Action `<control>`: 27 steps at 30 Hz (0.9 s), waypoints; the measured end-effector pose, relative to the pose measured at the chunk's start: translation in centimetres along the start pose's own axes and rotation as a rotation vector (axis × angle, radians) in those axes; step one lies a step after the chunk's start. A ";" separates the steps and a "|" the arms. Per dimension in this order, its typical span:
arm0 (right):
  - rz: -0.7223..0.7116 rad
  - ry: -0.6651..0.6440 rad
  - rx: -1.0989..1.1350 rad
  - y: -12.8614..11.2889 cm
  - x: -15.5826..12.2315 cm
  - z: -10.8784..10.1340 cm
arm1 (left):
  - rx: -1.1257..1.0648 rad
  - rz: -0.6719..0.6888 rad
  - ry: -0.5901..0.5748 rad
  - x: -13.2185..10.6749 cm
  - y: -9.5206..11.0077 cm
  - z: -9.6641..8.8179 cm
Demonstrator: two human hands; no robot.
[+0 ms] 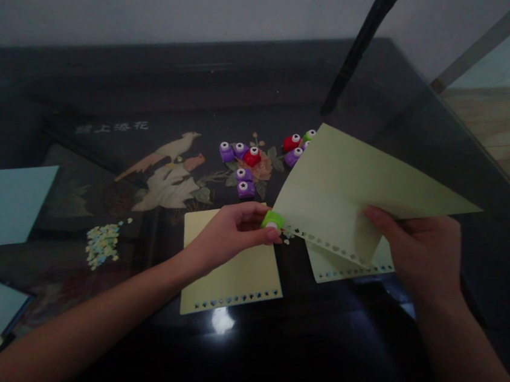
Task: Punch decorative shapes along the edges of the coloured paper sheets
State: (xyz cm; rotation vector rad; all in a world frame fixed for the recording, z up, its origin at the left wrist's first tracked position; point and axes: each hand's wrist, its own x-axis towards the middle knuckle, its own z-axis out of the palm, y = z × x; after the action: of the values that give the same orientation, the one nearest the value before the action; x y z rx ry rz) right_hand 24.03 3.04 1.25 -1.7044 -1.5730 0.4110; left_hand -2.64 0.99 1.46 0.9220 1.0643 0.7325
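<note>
My left hand [244, 229] is closed around a small green craft punch [272, 220], its white button toward me. The punch sits at the left corner of a pale yellow-green sheet of paper [341, 188], whose lower edge carries a row of punched holes. My right hand [422, 248] pinches that sheet between thumb and fingers, holding it raised and slightly bent. Under my left hand lies a yellow sheet [232, 274] with holes along its near edge. Another punched pale sheet [333, 272] lies partly hidden below the raised paper.
Several purple and red punches [245, 175] stand mid-table; a second group [292, 148] is partly covered by the raised sheet. Paper cutouts [103, 243] lie in a heap at left, near a light blue sheet [7, 207]. A dark pole [361, 50] rises behind.
</note>
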 end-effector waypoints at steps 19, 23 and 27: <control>0.016 0.007 -0.025 -0.7 0.1 -0.1 | -0.013 -0.013 0.009 0.0 0.0 0.1; 0.013 0.009 -0.033 -0.6 0.1 0.0 | -0.017 -0.006 0.003 0.0 0.0 0.1; -0.007 0.006 -0.008 -0.4 0.0 0.1 | -0.028 -0.007 0.011 0.0 0.0 0.1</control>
State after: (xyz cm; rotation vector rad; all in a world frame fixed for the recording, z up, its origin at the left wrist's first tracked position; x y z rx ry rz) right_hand 23.71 3.08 1.46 -1.7041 -1.5781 0.3953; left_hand -2.58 0.97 1.49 0.8912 1.0638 0.7453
